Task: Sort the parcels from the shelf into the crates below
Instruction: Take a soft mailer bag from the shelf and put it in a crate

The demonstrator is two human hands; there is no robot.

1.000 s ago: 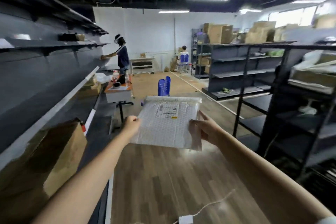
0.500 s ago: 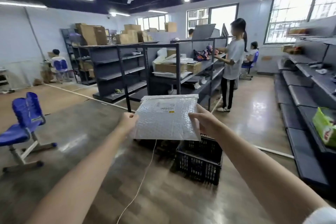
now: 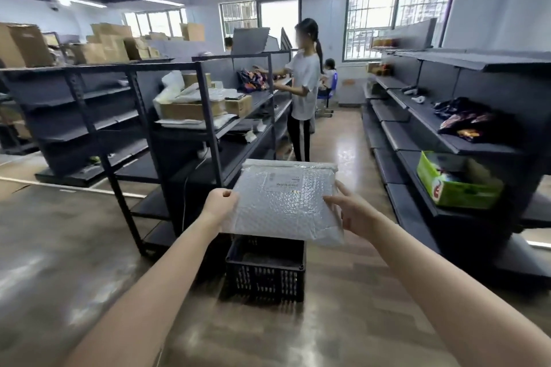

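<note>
Two bare hands are holding one bubble-wrap parcel (image 3: 283, 202) out in front of the person, lying fairly flat with its white label (image 3: 284, 182) facing up. The left hand (image 3: 220, 202) is gripping the parcel's left edge with its fingers curled round it. The right hand (image 3: 354, 214) is pinching the right edge, thumb lying on top and one finger pointing along the side, so each grip is closed on the parcel and neither is free.

From where I am standing, the parcel is hanging in the air above the black slatted crate (image 3: 265, 274), which is sitting on the floor at the foot of the dark metal shelf (image 3: 208, 128). The parcel's near edge is covering the crate's far rim, and the inside is too dark to tell what it already contains.

I am judging this as the carry-and-place step: the parcel is off the shelf and not yet in a crate. The next move is calling for lowering it over the crate's opening, keeping it level enough to pass inside the rim, then loosening both grips together. If the label is deciding the crate, it is looking too blurred for me to read.

Another person (image 3: 304, 92) is working further down the aisle, well apart from the crate
</note>
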